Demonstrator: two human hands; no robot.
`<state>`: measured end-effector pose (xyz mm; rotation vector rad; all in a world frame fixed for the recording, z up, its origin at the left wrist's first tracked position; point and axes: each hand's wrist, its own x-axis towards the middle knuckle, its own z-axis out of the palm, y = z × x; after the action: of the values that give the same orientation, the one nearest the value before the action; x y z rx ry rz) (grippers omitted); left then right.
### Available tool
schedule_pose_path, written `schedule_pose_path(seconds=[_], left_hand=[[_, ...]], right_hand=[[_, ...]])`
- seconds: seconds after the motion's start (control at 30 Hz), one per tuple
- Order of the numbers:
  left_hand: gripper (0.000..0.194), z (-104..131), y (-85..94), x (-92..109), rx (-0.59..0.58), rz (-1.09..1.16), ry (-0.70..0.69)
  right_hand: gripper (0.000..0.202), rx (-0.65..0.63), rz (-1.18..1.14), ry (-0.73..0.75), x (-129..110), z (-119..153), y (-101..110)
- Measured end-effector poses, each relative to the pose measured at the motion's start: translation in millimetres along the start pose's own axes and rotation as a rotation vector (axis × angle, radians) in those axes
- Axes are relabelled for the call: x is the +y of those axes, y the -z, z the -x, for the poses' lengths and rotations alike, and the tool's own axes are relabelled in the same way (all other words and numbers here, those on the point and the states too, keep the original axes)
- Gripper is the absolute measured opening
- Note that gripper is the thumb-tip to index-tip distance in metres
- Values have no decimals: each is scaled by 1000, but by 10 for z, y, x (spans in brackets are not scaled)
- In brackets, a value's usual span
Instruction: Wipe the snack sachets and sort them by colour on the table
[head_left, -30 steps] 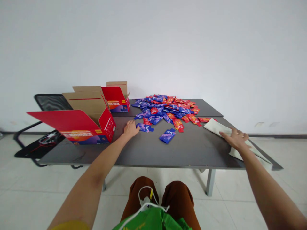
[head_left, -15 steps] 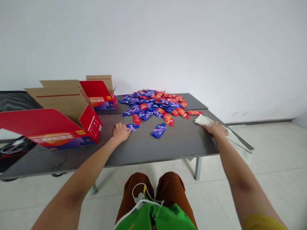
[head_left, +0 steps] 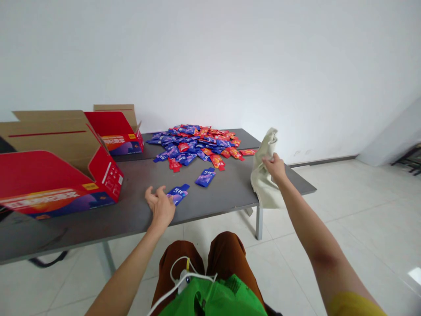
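While right hand (head_left: 276, 168) grips cloth (head_left: 261, 177), left hand (head_left: 162, 208) is spread. It touches blue pouch (head_left: 179, 194) in front of pouch pile (head_left: 197, 142)

I'm watching a plain white wall (head_left: 210, 61) rising behind a long dark-grey table (head_left: 230, 188), a narrow dark skirting strip (head_left: 329, 160) running low, a bright patch (head_left: 415, 275) gleaming on pale floor tiles (head_left: 345, 232)!

Dark table (head_left: 226, 188): red boxes (head_left: 108, 173), scattered sachets (head_left: 197, 143).
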<state>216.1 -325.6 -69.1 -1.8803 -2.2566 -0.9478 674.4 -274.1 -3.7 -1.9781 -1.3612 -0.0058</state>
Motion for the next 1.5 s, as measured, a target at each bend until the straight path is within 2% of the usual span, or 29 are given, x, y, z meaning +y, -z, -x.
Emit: schedule_pose_path(seconds=[0.07, 0.1, 0.2, 0.3, 0.43, 0.5, 0.57, 0.63, 0.7, 0.8, 0.87, 0.93, 1.0, 1.07, 1.13, 1.2, 1.3, 1.43, 1.5], left_hand=[[53, 60, 57, 24, 129, -37, 39], [50, 97, 90, 33, 144, -55, 34], [36, 241, 174, 57, 25, -121, -99], [47, 356, 197, 52, -108, -208, -232], [53, 325, 135, -85, -244, -199, -316], [55, 270, 96, -173, -263, -169, -327], [56, 235, 74, -226, -240, -142, -311], [56, 237, 73, -235, -201, -106, -278], [55, 276, 91, -220, -146, -48, -243], [51, 362, 132, -193, -48, 53, -161], [50, 400, 153, -181, 2, 101, -71], [56, 413, 160, -171, 39, 148, 13], [68, 407, 158, -165, 68, 202, 74], [77, 391, 157, -166, 79, 237, 96], [76, 368, 162, -179, 68, 230, 78], [73, 341, 171, -201, 45, 201, 37], [69, 307, 183, -227, 19, 169, 8], [66, 305, 199, -213, 25, 184, 20], [65, 317, 206, -195, 47, 193, 20]], right_hand=[[76, -109, 178, -30, 29, 100, 1], [81, -126, 249, -38, 48, 139, 1], [87, -93, 319, 28, 98, 201, -7], [85, -96, 352, 142, 112, 249, -96], [66, -302, 414, 341, 70, 336, -297], [54, -411, 405, 443, 8, 350, -341], [45, -423, 386, 509, -116, 361, -319], [39, -369, 371, 528, -329, 411, -240], [41, -358, 343, 555, -641, 518, -128], [45, -386, 241, 669, -1251, 728, 8], [41, -419, 139, 802, -1677, 865, -5], [34, -474, 1, 1006, -2045, 1009, -139], [29, -532, -97, 1164, -2315, 1182, -381], [25, -570, -161, 1278, -2484, 1381, -689], [23, -599, -197, 1388, -2575, 1570, -1008], [26, -614, -209, 1377, -2621, 1702, -1288], [35, -598, -211, 1216, -2656, 1734, -1581], [40, -580, -85, 1000, -2705, 1542, -1771], [37, -504, 76, 794, -2731, 1417, -1808]])
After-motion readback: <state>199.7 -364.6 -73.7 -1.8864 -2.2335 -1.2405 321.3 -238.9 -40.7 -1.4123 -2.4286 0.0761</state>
